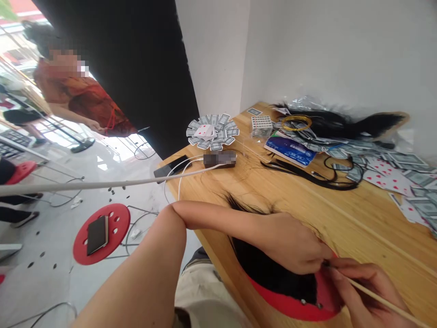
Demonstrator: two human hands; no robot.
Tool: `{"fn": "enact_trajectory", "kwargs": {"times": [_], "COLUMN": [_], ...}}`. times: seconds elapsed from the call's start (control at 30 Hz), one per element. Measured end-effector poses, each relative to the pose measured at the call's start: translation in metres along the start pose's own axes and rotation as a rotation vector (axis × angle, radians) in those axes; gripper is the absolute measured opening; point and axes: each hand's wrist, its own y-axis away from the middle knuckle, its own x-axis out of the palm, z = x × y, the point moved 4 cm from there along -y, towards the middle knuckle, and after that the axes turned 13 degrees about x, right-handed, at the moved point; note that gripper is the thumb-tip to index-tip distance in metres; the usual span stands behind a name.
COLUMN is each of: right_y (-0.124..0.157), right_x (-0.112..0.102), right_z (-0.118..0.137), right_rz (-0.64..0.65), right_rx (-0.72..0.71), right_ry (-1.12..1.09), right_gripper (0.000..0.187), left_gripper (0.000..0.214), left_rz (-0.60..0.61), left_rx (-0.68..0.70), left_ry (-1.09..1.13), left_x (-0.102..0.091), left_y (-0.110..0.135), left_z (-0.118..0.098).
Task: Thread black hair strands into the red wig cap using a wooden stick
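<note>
My left hand point(293, 243) reaches across a black piece with long loose hair-like strands point(269, 266). Its fingers are bent closed at a small dark bit, and what they pinch is hidden. My right hand point(368, 287) meets it there, thumb and fingers pressed together around a thin pale wooden stick point(378, 300) that runs toward the lower right corner. Beneath the black piece lies a red rounded base point(287, 303) at the table's near edge. Two small shiny studs or clips point(311, 303) show at the black piece's lower edge.
On the wooden table point(368, 228) are a fan of playing cards point(213, 132), a power strip point(219, 159), black straps point(314, 175), a yellow wire coil point(296, 122) and scattered cards point(389, 176). A white cable point(102, 186) crosses leftward. A notebook point(97, 234) rests on a red stool point(80, 248). A person point(82, 100) stands beyond.
</note>
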Motion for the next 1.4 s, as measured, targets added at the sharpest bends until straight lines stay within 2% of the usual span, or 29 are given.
{"fn": "enact_trajectory", "kwargs": {"times": [0.13,0.23,0.33,0.7,1.03,1.4], "right_y": [0.002,0.000,-0.003,-0.004,-0.006,-0.009], "right_x": [0.005,0.007,0.010,0.011,0.009,0.010], "right_z": [-0.001,0.003,0.006,0.010,0.011,0.009], "right_rz": [0.047,0.003,0.017,0.078,0.101,0.149], "right_rx": [0.007,0.052,0.088,0.120,0.162,0.229], "right_ry": [-0.174,-0.198,-0.218,-0.323,-0.362,-0.469], "right_gripper": [0.011,0.014,0.014,0.016,0.014,0.016], "left_gripper": [0.021,0.023,0.022,0.022,0.025,0.024], "left_rz": [-0.039,-0.046,-0.031,0.133,0.240,0.356], "left_rx": [-0.030,-0.057,-0.066,-0.116,-0.092,-0.084], "left_ry": [-0.037,-0.066,-0.070,-0.068,-0.220,-0.270], "left_x": [0.007,0.010,0.010,-0.005,-0.006,-0.012], "left_y": [0.009,0.012,0.010,-0.004,-0.008,-0.020], "left_z": [-0.002,0.000,0.003,0.003,0.000,-0.008]}}
